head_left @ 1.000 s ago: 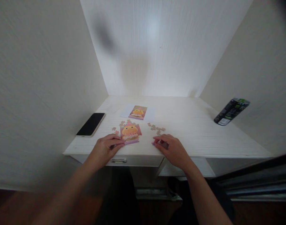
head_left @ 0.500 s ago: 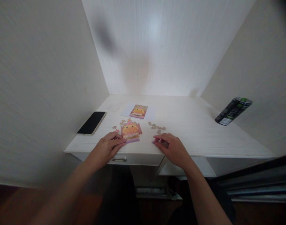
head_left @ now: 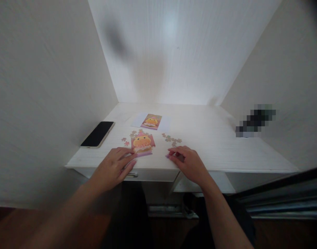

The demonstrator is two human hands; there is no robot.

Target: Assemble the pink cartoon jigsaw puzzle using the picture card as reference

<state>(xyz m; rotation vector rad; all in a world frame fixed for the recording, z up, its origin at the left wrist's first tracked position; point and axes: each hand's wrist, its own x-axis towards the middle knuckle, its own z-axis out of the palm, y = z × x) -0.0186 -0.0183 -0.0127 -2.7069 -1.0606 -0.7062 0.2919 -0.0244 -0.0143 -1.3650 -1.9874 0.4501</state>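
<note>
A small partly built jigsaw puzzle [head_left: 143, 144] with an orange character on pink lies near the front edge of the white desk [head_left: 215, 145]. My left hand [head_left: 113, 167] rests flat by the puzzle's lower left corner, fingers spread, fingertips touching its bottom edge. My right hand [head_left: 188, 163] lies to the right of the puzzle, fingers curled over a small pinkish puzzle piece [head_left: 169, 156] on the desk. Loose puzzle pieces [head_left: 171, 139] lie just beyond my right hand, and a few more loose pieces [head_left: 125, 141] sit left of the puzzle.
A reference picture [head_left: 150, 121] on a white sheet lies behind the puzzle. A black phone [head_left: 97, 134] lies at the left of the desk. A dark blurred-out object [head_left: 254, 120] stands at the right by the wall. Walls enclose the desk on three sides.
My left hand has slid slightly back toward the desk edge and flattened. The view has shifted a little; my right hand stays over the piece.
</note>
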